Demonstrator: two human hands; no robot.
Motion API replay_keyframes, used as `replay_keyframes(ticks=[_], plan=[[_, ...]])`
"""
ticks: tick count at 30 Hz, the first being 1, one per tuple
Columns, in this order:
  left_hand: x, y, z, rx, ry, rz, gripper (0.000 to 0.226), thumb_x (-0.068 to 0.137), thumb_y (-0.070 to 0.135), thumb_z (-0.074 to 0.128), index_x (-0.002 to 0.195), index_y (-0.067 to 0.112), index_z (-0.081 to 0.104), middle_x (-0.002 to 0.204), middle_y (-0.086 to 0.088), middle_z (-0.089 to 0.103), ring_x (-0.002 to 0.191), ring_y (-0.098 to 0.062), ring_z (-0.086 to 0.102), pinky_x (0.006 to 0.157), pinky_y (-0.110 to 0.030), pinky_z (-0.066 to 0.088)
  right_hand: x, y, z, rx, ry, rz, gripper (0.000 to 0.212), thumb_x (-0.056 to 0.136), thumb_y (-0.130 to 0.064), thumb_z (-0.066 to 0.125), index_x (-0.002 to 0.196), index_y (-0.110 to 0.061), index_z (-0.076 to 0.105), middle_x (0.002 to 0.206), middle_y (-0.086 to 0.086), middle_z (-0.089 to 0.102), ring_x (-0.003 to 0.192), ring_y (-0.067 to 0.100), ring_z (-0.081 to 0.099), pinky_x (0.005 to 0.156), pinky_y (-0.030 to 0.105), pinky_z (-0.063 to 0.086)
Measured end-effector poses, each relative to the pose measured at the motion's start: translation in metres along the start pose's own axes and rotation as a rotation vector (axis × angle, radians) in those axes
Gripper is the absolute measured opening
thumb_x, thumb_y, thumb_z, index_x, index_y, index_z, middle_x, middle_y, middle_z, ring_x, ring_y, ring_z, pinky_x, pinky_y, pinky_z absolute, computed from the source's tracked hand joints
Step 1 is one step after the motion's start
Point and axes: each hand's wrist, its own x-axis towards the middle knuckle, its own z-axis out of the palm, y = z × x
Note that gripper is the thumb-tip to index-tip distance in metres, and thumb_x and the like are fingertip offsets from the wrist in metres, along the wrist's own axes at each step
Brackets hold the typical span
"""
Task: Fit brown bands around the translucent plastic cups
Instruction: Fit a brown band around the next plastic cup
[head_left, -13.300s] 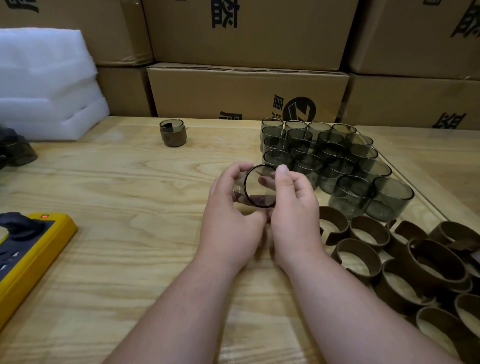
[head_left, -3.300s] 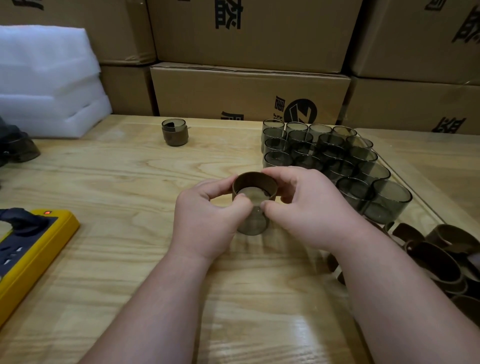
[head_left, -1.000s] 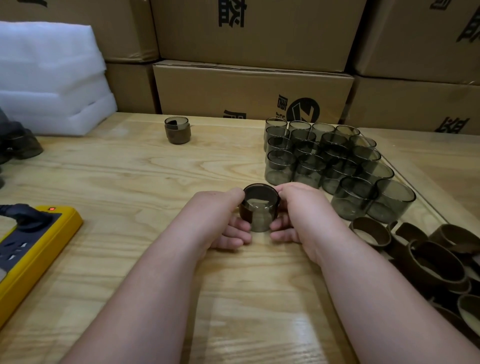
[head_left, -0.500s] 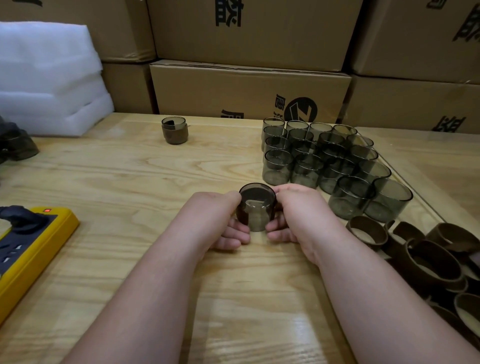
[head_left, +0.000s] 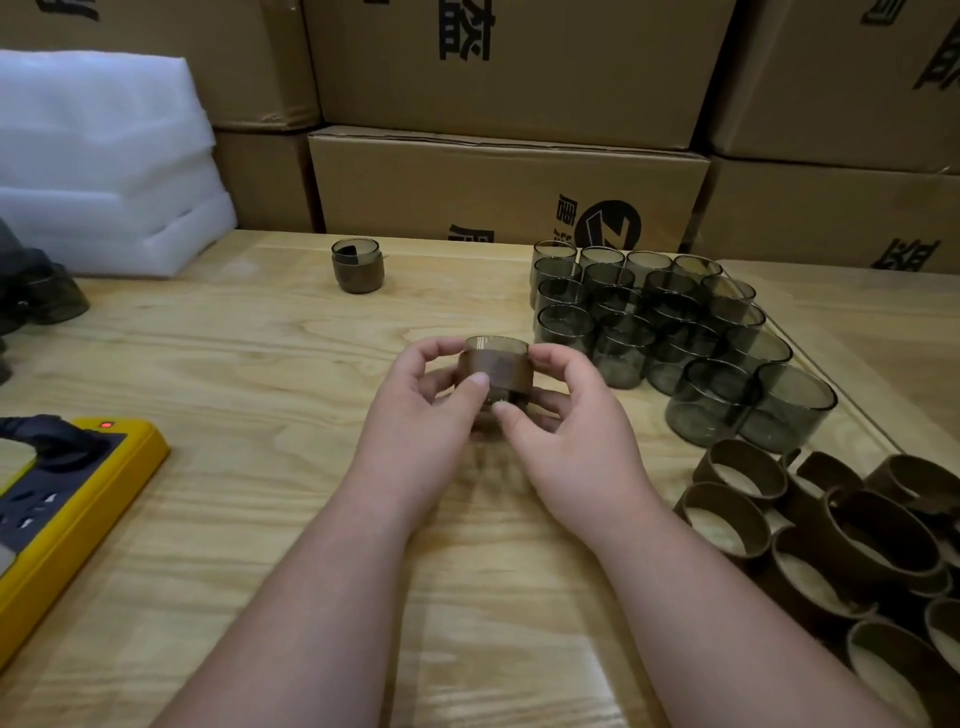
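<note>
Cardboard boxes (head_left: 509, 192) stand stacked along the far edge of the tabletop (head_left: 249, 364), and white foam sheets (head_left: 98, 166) lie piled at its far left corner. At the left edge lies a yellow power strip (head_left: 62, 499) with a red light on. Near the right edge stands a tight cluster of bare translucent cups (head_left: 670, 332), and at the near right corner lies a heap of loose brown bands (head_left: 831, 540); I judge that both stocks are kept on this side so that the right hand can take from them easily. One banded cup (head_left: 358, 266) stands alone near the far edge, well apart from the bare ones, probably to keep finished pieces separate.

In the middle of the tabletop, lifted a little above the wood, the person holds one cup (head_left: 497, 344) with a brown band (head_left: 496, 371) already around its wall. Only the clear rim shows above the band, and a little of the base shows below. The left hand (head_left: 421, 415) is half closed, with thumb on the front of the band and fingers behind it. The right hand (head_left: 571, 415) is curled in the same way on the other side, its thumb under the lower edge. It seems the two-sided hold allows checking or adjusting how the band sits.
</note>
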Motion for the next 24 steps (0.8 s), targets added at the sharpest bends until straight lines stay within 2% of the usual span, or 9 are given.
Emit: replay_keyframes(ticks=[3, 6, 8, 10, 12, 15, 18, 22, 24], plan=[[0.003, -0.003, 0.001, 0.004, 0.0, 0.042, 0.042, 0.095, -0.005, 0.062, 0.116, 0.031, 0.059, 0.114, 0.005, 0.074, 0.106, -0.008, 0.074, 0.082, -0.019, 0.058, 0.006, 0.005, 0.005, -0.116, 0.0, -0.043, 0.067, 0.087, -0.021, 0.079, 0.144, -0.037, 0.049, 0.141, -0.014, 0.054, 0.119, 0.005, 0.062, 0.102, 0.03, 0.054], [0.007, -0.005, 0.003, -0.003, 0.037, 0.067, 0.045, 0.094, -0.009, 0.059, 0.117, 0.03, 0.061, 0.115, 0.008, 0.072, 0.106, 0.001, 0.071, 0.09, -0.019, 0.057, 0.015, 0.006, 0.017, -0.299, 0.008, -0.14, 0.051, 0.087, -0.021, 0.077, 0.134, -0.032, 0.059, 0.134, -0.014, 0.05, 0.115, 0.0, 0.057, 0.104, 0.026, 0.049], [0.01, -0.003, 0.003, -0.056, 0.11, 0.076, 0.044, 0.093, -0.009, 0.057, 0.12, 0.026, 0.062, 0.111, 0.012, 0.071, 0.099, 0.007, 0.07, 0.084, -0.014, 0.055, 0.023, 0.007, 0.029, -0.388, -0.013, -0.17, 0.038, 0.087, -0.021, 0.075, 0.122, -0.031, 0.065, 0.127, -0.016, 0.049, 0.108, -0.001, 0.055, 0.1, 0.024, 0.048], [0.011, -0.002, 0.003, -0.134, 0.207, 0.077, 0.04, 0.094, -0.007, 0.056, 0.122, 0.02, 0.063, 0.109, 0.013, 0.07, 0.094, 0.012, 0.069, 0.074, -0.006, 0.051, 0.035, 0.009, 0.041, -0.446, -0.025, -0.167, 0.034, 0.087, -0.024, 0.073, 0.12, -0.032, 0.065, 0.128, -0.014, 0.048, 0.112, 0.006, 0.057, 0.099, 0.029, 0.05], [0.01, -0.001, 0.005, -0.193, 0.299, 0.067, 0.033, 0.096, -0.001, 0.057, 0.119, 0.022, 0.064, 0.109, 0.015, 0.069, 0.093, 0.016, 0.066, 0.069, -0.002, 0.047, 0.051, 0.01, 0.05, -0.509, 0.003, -0.157, 0.035, 0.089, -0.03, 0.07, 0.123, -0.033, 0.064, 0.132, -0.012, 0.048, 0.118, 0.013, 0.056, 0.101, 0.035, 0.05], [0.011, -0.002, 0.002, -0.299, 0.391, 0.018, 0.021, 0.101, 0.015, 0.057, 0.111, 0.031, 0.065, 0.106, 0.015, 0.073, 0.092, 0.017, 0.066, 0.076, -0.011, 0.049, 0.08, 0.011, 0.067, -0.602, 0.064, -0.147, 0.038, 0.091, -0.033, 0.067, 0.128, -0.033, 0.061, 0.138, -0.008, 0.048, 0.125, 0.021, 0.05, 0.104, 0.039, 0.047], [0.013, -0.003, 0.0, -0.337, 0.41, -0.024, 0.016, 0.102, 0.025, 0.056, 0.107, 0.036, 0.066, 0.112, 0.014, 0.075, 0.1, 0.013, 0.066, 0.087, -0.02, 0.046, 0.111, 0.013, 0.086, -0.646, 0.103, -0.124, 0.04, 0.093, -0.032, 0.065, 0.132, -0.034, 0.058, 0.139, -0.006, 0.047, 0.127, 0.024, 0.047, 0.104, 0.042, 0.045], [0.011, -0.003, -0.002, -0.335, 0.421, -0.014, 0.021, 0.087, 0.043, 0.05, 0.091, 0.05, 0.069, 0.108, 0.019, 0.075, 0.102, 0.011, 0.066, 0.087, -0.022, 0.046, 0.153, 0.015, 0.112, -0.637, 0.106, -0.101, 0.039, 0.096, -0.028, 0.062, 0.134, -0.031, 0.056, 0.14, -0.003, 0.046, 0.129, 0.026, 0.045, 0.105, 0.044, 0.045], [0.012, -0.003, -0.003, -0.334, 0.419, -0.007, 0.022, 0.09, 0.044, 0.049, 0.088, 0.052, 0.069, 0.107, 0.019, 0.076, 0.103, 0.009, 0.068, 0.084, -0.022, 0.048, 0.171, 0.016, 0.124, -0.629, 0.109, -0.099, 0.036, 0.097, -0.027, 0.06, 0.133, -0.029, 0.057, 0.139, -0.001, 0.046, 0.129, 0.026, 0.045, 0.104, 0.044, 0.046]])
